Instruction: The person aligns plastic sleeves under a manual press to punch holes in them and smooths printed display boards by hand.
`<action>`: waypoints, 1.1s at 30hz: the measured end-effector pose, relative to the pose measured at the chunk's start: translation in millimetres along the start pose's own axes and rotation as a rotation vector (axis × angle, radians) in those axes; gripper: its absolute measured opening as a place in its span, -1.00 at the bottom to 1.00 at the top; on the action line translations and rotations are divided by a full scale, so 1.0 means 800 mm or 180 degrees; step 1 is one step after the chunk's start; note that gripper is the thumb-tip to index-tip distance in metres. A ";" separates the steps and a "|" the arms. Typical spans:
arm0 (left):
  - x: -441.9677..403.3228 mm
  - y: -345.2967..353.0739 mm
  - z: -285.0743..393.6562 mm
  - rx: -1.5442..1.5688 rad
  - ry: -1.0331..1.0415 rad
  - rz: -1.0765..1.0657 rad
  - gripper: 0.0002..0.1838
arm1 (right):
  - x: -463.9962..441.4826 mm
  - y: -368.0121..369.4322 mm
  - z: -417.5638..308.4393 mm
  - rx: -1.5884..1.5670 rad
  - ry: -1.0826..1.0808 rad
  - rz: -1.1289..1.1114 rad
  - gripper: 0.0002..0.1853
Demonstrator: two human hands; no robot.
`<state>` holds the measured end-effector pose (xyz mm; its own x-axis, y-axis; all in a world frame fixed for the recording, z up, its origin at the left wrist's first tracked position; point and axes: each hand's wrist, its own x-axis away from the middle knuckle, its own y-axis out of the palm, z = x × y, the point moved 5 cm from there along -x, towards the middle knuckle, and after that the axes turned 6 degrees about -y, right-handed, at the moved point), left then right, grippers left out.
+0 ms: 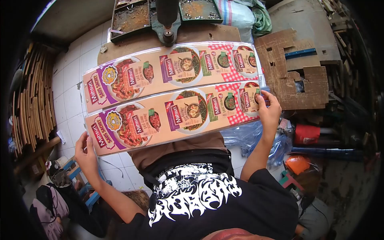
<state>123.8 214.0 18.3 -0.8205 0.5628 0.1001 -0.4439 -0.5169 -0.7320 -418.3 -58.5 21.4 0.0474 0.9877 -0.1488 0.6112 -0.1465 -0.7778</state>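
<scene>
A long printed sign panel [160, 127] with sauce sachets and dishes on it lies nearest my body, tilted slightly up to the right. At its left end, my left hand [86, 153] is closed on the edge, thumb along the border. My right hand [269, 107] grips the right end, thumb on the printed face and fingers behind. Just beyond lies a second panel [160, 82] with the same print, nearly parallel, its near edge against the first. The far panel reaches the foot of a dark machine post [168, 37].
Two metal trays [130, 20] [200, 10] of small parts flank the post. Cut brown boards [290, 72] lie right, and stacked wooden strips [36, 100] stand left. Clear plastic [256, 140] and an orange object [297, 164] lie below right. Other people sit near both lower corners.
</scene>
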 end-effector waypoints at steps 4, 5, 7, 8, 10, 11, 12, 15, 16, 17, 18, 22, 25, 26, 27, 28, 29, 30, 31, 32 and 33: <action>0.020 0.006 0.005 0.0205 -0.0079 0.0272 -0.66 | -0.003 0.004 0.019 -0.0093 0.0181 0.0060 -0.75; 0.019 0.007 0.003 0.0208 -0.0080 0.0266 -0.66 | -0.005 0.006 0.024 -0.0190 0.0296 0.0016 -0.74; 0.016 0.008 -0.007 -0.0076 -0.0260 0.0341 -0.65 | -0.008 0.006 0.029 -0.0322 0.0429 -0.0011 -0.75; 0.016 0.009 -0.006 -0.0076 -0.0260 0.0340 -0.65 | -0.009 0.008 0.031 -0.0460 0.0562 -0.0038 -0.75; 0.016 0.011 -0.006 0.0022 -0.0293 0.0382 -0.64 | -0.010 0.005 0.030 -0.0501 0.0580 -0.0031 -0.76; 0.015 0.012 -0.006 0.0021 -0.0293 0.0373 -0.64 | -0.010 0.004 0.030 -0.0541 0.0603 -0.0031 -0.76; 0.015 0.011 -0.005 -0.0059 -0.0225 0.0400 -0.65 | -0.009 0.004 0.032 -0.0536 0.0613 -0.0030 -0.76; 0.016 0.011 0.003 -0.0170 -0.0101 0.0460 -0.66 | -0.010 0.006 0.036 -0.0606 0.0533 -0.0055 -0.75; 0.018 0.010 0.007 -0.0203 -0.0055 0.0495 -0.67 | -0.009 0.005 0.035 -0.0533 0.0472 -0.0016 -0.75; 0.019 0.010 0.010 -0.0204 -0.0051 0.0491 -0.67 | -0.009 0.004 0.033 -0.0459 0.0410 0.0023 -0.74; 0.020 0.010 0.014 -0.0266 -0.0009 0.0512 -0.68 | -0.008 0.002 0.031 -0.0458 0.0413 0.0028 -0.74; 0.021 0.010 0.018 -0.0416 0.0152 0.0586 -0.70 | -0.007 -0.005 0.024 -0.0530 0.0496 0.0121 -0.73; 0.021 0.011 0.015 -0.0431 0.0226 0.0622 -0.70 | -0.008 -0.004 0.023 -0.1090 0.0668 0.0108 -0.72; 0.021 0.012 0.014 -0.0430 0.0228 0.0617 -0.70 | -0.007 -0.002 0.022 -0.1415 0.0761 0.0022 -0.71; 0.021 0.012 0.012 -0.0407 0.0233 0.0626 -0.70 | -0.007 0.000 0.026 -0.1413 0.0766 0.0025 -0.71; 0.020 0.011 0.011 -0.0382 0.0237 0.0639 -0.70 | -0.010 -0.002 0.026 -0.1254 0.0554 0.0165 -0.74; 0.020 0.011 0.011 -0.0382 0.0235 0.0643 -0.70 | -0.012 -0.005 0.025 -0.1095 0.0337 0.0299 -0.76; 0.020 0.011 0.012 -0.0343 0.0199 0.0620 -0.69 | -0.013 -0.004 0.026 -0.1106 0.0329 0.0290 -0.76; 0.021 0.010 0.012 -0.0314 0.0161 0.0592 -0.69 | -0.013 -0.006 0.021 -0.1732 0.0394 0.0406 -0.80; 0.021 0.010 0.012 -0.0324 0.0156 0.0592 -0.69 | -0.013 -0.008 0.016 -0.2350 0.0464 0.0527 -0.83; 0.022 0.011 0.012 -0.0279 0.0097 0.0582 -0.68 | -0.012 -0.012 0.009 -0.2348 0.0474 0.0525 -0.83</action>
<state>102.3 213.2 19.8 -0.8727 0.4847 -0.0594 -0.2542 -0.5549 -0.7921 -430.1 -67.3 25.6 0.2577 0.9607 -0.1030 0.9531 -0.2702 -0.1363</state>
